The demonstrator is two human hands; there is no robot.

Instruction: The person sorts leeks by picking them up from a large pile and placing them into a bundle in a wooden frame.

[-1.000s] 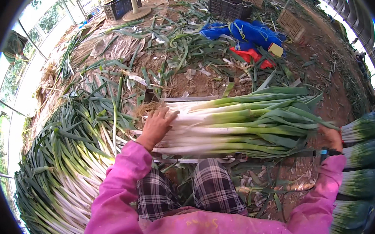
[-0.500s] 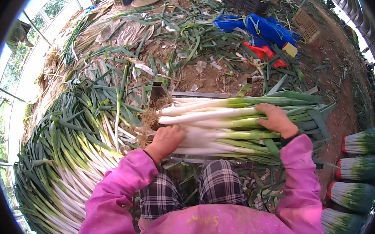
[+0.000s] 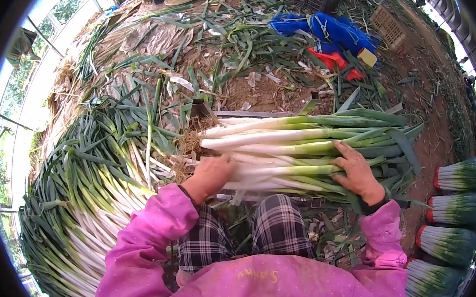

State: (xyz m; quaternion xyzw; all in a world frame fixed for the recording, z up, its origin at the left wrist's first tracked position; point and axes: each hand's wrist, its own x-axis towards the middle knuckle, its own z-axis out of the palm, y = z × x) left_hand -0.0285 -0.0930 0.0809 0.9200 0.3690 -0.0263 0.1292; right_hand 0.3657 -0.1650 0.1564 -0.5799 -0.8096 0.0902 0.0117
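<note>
Where right fingers (image 3: pixel 344 150) spread: leeks (image 3: pixel 270 138) beneath could roll if pressed unevenly.
Left fingers (image 3: pixel 225 168) (grip hidden; cannot tell): roots (image 3: pixel 191 144) alongside could snag if pulled.

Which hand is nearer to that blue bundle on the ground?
Right. The right hand rests on the leeks where they turn green, on the near side of the blue bundle; the left hand is at their white ends, farther away to the left.

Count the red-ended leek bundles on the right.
4: top bundle, second bundle, third bundle and bottom bundle, in a row down the picture's right side; more may be hidden.
</note>
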